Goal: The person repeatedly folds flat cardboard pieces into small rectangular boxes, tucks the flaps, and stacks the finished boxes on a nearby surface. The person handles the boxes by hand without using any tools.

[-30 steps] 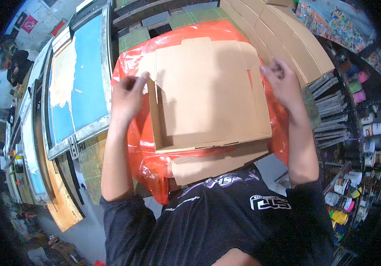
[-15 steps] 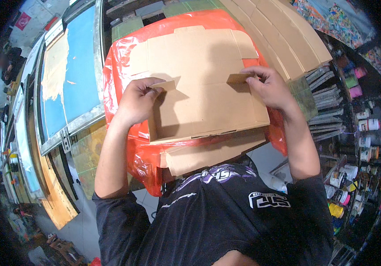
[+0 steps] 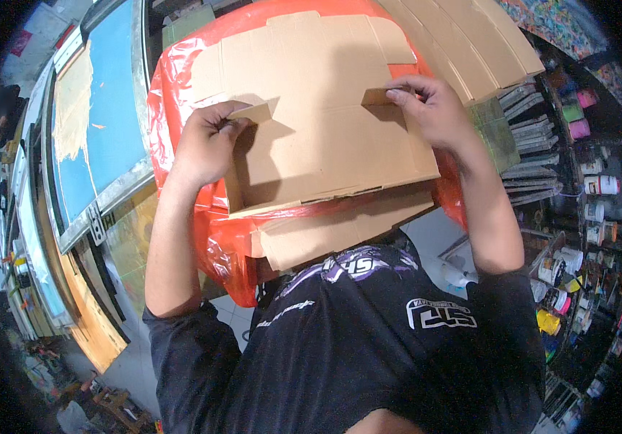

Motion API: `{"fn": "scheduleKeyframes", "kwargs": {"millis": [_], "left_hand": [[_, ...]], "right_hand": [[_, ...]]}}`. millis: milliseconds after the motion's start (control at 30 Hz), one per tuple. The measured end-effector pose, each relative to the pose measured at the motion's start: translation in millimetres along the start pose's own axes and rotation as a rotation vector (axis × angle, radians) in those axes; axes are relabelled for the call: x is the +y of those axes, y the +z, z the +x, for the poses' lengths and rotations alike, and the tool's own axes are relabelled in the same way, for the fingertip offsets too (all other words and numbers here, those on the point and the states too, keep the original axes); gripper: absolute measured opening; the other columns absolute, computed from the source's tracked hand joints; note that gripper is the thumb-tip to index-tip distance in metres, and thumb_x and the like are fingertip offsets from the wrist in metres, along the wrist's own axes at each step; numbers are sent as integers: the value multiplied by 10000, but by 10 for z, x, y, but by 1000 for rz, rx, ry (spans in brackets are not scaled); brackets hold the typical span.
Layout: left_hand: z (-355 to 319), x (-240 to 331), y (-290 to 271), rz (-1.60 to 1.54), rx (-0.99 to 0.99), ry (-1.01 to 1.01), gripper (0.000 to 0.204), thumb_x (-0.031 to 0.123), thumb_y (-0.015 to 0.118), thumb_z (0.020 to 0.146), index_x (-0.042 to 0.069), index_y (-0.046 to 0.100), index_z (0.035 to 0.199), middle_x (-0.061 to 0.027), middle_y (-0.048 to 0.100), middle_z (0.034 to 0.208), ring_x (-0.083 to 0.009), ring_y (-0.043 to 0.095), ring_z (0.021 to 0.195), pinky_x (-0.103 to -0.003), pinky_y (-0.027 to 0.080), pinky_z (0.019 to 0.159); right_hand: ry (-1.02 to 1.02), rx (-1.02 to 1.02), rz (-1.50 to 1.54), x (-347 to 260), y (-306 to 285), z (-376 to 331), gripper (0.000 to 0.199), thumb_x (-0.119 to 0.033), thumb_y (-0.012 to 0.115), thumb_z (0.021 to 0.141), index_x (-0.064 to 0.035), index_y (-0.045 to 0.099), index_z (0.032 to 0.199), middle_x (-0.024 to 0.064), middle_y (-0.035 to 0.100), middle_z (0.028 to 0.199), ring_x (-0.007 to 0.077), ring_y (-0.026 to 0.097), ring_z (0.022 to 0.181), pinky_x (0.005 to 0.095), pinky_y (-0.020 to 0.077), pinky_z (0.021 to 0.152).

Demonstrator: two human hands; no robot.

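A brown cardboard box (image 3: 329, 141), part folded, lies in front of me with its long back panel spread flat away from me. My left hand (image 3: 208, 141) pinches a small flap (image 3: 254, 113) at the box's left side, thumb and fingers closed on it. On the opposite side, my right hand (image 3: 434, 108) grips the matching flap (image 3: 377, 97) between thumb and fingers. Both flaps bend inward and cast shadows on the box floor. The low front wall (image 3: 340, 194) stands up, while a front flap (image 3: 340, 228) hangs toward my shirt.
Shiny red plastic (image 3: 170, 90) lies under the box. A framed screen with a blue surface (image 3: 119, 94) leans at the left. More flat cardboard (image 3: 470, 47) rests at the far right, beside a stack of grey slats (image 3: 531, 145). Paint tubs (image 3: 604, 185) line the right side.
The whole view has shifted slightly, so the box and hands sit higher and a bit left. Both hands keep their hold on the flaps, with little other visible movement.
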State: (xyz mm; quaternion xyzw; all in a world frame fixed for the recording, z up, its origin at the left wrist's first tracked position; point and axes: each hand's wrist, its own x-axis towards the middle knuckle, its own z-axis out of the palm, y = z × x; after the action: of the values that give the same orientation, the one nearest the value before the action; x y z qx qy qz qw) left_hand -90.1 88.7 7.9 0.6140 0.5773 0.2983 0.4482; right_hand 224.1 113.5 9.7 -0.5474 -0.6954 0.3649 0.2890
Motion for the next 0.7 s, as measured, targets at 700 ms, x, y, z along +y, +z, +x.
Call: {"fn": "scheduleKeyframes", "kwargs": {"millis": [700], "left_hand": [[-648,158,21,63,346,-48,467,237,582,914,-56,480,1263,-178,574,1200,-201,536,1111,-317,414,941]], "right_hand": [[170,124,-51,-267,-230,-455,455,-273,650,865,43,552,1177,93,661,847,119,620,782,249,494,635]]}}
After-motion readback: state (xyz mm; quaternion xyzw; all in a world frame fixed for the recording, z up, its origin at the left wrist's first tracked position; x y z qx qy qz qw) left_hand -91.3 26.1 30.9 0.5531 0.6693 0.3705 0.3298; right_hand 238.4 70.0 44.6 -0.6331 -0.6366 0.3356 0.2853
